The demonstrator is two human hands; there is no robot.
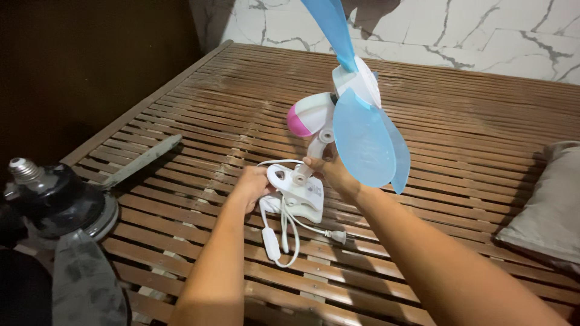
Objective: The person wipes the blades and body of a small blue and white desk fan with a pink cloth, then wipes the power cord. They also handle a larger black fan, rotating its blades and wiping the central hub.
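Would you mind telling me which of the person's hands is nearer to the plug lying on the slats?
The right hand is a little nearer: it grips the fan's neck, above and slightly left of the plug. The left hand holds the white base, farther to the left.

My arms, catalogued against the white clip fan base [300, 192] as landmark:

- My left hand [251, 186], just left of the base: bare, no ring, no watch, no glove.
- My right hand [331, 172], just right of the base: bare, unadorned.
- Both forearms, nearer me than the base: sleeveless as far as view reaches, no bands or markings.
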